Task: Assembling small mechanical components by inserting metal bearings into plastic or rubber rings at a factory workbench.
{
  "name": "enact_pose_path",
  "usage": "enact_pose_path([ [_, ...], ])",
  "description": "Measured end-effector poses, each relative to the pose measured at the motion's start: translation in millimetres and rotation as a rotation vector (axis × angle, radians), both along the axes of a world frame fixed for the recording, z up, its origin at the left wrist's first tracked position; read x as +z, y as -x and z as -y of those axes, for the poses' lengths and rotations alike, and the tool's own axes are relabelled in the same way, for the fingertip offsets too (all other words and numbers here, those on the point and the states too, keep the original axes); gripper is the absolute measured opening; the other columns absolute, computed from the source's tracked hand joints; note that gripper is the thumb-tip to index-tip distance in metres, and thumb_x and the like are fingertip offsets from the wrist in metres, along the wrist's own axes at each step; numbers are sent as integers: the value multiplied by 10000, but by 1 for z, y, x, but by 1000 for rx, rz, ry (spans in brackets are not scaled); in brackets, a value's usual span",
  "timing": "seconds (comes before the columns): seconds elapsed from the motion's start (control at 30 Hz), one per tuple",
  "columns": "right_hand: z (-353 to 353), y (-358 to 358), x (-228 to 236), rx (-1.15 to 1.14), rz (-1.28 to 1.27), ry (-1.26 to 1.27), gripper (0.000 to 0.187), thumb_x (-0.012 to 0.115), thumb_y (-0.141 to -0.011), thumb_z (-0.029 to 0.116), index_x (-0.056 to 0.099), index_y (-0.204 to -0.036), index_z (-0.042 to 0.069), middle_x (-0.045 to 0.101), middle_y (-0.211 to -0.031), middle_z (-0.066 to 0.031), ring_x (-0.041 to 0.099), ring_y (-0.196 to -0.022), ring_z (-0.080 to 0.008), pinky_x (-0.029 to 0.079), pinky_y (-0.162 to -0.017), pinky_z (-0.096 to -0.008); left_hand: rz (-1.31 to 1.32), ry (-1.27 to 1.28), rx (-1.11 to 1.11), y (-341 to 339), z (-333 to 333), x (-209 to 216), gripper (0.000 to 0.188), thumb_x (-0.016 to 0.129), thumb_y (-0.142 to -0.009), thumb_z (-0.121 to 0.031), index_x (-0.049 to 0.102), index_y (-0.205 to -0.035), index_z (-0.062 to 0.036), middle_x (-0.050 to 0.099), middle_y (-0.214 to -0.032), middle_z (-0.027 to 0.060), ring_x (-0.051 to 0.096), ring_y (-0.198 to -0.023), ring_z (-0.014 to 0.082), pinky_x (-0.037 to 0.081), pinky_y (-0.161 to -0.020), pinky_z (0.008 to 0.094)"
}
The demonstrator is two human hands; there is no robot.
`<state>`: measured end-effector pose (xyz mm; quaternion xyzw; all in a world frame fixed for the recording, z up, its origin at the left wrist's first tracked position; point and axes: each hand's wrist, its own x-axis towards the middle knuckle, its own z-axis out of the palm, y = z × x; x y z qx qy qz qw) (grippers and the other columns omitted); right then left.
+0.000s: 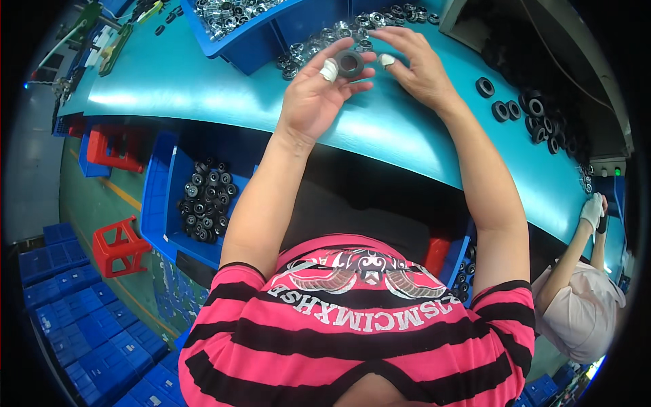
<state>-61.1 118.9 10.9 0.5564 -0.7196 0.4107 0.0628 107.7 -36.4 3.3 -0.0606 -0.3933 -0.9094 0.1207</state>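
Dark ring (350,73) held in our left grip (319,96)
Thick-walled, its circular centre facing up at us; our right grip (418,69) hovers nearby, spread

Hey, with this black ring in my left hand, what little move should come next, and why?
Probably reach your right hand to the clear round parts and pick one up: your left hand holds the black ring, while the right, thumb wrapped in white, shows no part clearly in its grasp, and its fingertips are near that row.
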Motion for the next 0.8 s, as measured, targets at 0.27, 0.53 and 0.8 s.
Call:
enact_pose_path([
  [0.27,5,-8,-10,-117,-167,-236,405,726,-874,246,679,-1273,191,626,-1299,-75,572,-1146,-317,482,-1007,-447,35,66,31,1,-2,-1,450,518,-1041,-157,459,-1458,1,567,-1372,247,570,-1254,282,498,-1037,437],
  [0.53,6,-12,-8,-165,-200,-254,399,733,-862,215,671,-1254,184,628,-1225,-77,575,-1142,-297,497,-987,-428,139,236,158,-2,-17,5,590,676,-876,62,481,-1432,41,618,-1312,184,610,-1203,239,506,-1055,378],
  [0.8,1,-11,0,-189,-111,-284,280,744,-841,201,691,-1111,149,639,-1058,-98,600,-1067,-312,504,-932,-427,235,394,327,-1,-27,3,613,736,-806,107,542,-1383,39,651,-1235,104,636,-1122,155,527,-1002,286],
])
